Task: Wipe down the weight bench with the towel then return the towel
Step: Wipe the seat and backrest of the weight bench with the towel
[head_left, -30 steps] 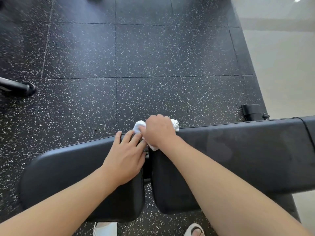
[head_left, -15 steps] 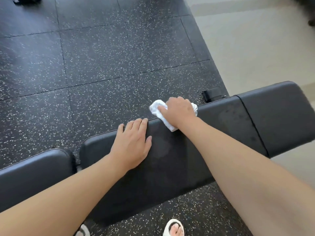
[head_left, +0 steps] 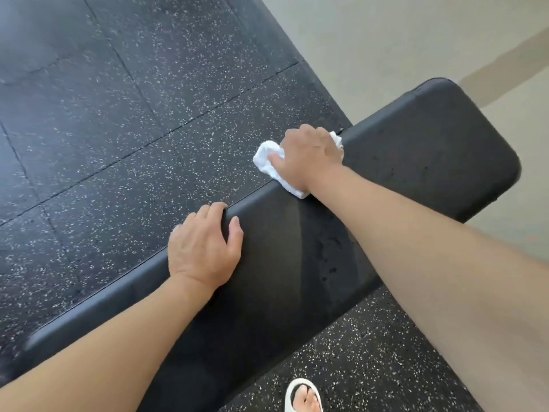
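Note:
The black padded weight bench runs diagonally from lower left to upper right. A small white towel is bunched on the bench's far edge. My right hand grips the towel and presses it onto the pad, with cloth showing on both sides of the fist. My left hand rests on the far edge further left, fingers curled over the rim and thumb on the top. A damp streak shows on the pad between my two hands.
Black speckled rubber floor tiles lie beyond and below the bench. A pale smooth floor starts at the upper right. My foot in a white sandal stands at the bottom edge.
My right hand has slid the towel along the far edge toward the bench's right end. My left hand followed along the rim. The view has swung right, and the seat pad has left the frame.

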Tool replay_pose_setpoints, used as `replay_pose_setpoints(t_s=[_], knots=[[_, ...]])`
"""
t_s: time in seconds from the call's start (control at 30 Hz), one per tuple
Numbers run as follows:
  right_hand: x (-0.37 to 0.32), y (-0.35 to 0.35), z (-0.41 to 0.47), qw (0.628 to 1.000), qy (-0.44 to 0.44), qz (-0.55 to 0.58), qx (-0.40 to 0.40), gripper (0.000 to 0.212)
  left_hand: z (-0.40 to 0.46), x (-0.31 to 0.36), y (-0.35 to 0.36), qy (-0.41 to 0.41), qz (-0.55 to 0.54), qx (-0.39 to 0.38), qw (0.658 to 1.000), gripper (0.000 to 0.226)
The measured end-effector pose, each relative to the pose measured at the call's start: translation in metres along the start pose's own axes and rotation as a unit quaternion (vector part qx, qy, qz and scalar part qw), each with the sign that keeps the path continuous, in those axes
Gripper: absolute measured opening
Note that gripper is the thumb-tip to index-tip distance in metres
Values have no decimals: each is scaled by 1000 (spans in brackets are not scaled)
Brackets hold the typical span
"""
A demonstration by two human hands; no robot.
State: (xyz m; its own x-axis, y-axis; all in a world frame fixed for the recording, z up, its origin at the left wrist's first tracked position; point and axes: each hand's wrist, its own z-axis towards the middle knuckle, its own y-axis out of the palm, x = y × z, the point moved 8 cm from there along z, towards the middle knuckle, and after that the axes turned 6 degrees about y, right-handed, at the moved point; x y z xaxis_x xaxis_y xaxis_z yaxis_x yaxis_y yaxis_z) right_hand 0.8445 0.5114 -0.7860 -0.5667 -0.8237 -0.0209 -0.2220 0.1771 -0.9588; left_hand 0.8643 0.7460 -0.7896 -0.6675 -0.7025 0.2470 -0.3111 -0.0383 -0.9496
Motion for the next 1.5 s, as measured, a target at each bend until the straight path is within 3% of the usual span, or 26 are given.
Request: replay_pose_setpoints(t_s=[0.37, 0.57, 0.73, 0.83, 1.0, 1.17, 1.3, 1.5], knots=[[-1, -2, -9, 996, 16, -2, 90, 46, 0, 0, 2, 2, -21, 11, 1000, 55], [-29, 7, -113, 940, 96, 142, 296, 23, -1, -2, 3, 5, -27, 23, 999, 42], [-55, 44, -251, 934, 121, 184, 282, 22, -3, -5, 1, 5, -56, 41, 998, 38], [-55, 57, -286, 941, 107, 185, 262, 23, -4, -3, 1, 11, -63, 35, 997, 43], [-33, 48, -250, 943, 48, 176, 279, 23, -4, -2, 0, 5, -71, 31, 997, 43], [8, 14, -149, 931, 72, 172, 315, 24, -2, -1, 0, 7, -50, 28, 998, 51], [17, -9, -67, 936, 53, 187, 292, 26, -2, 1, 1, 9, -50, 32, 998, 58], [15, -11, -44, 939, 17, 184, 290, 24, -1, 1, 1, -4, -43, 22, 999, 56]])
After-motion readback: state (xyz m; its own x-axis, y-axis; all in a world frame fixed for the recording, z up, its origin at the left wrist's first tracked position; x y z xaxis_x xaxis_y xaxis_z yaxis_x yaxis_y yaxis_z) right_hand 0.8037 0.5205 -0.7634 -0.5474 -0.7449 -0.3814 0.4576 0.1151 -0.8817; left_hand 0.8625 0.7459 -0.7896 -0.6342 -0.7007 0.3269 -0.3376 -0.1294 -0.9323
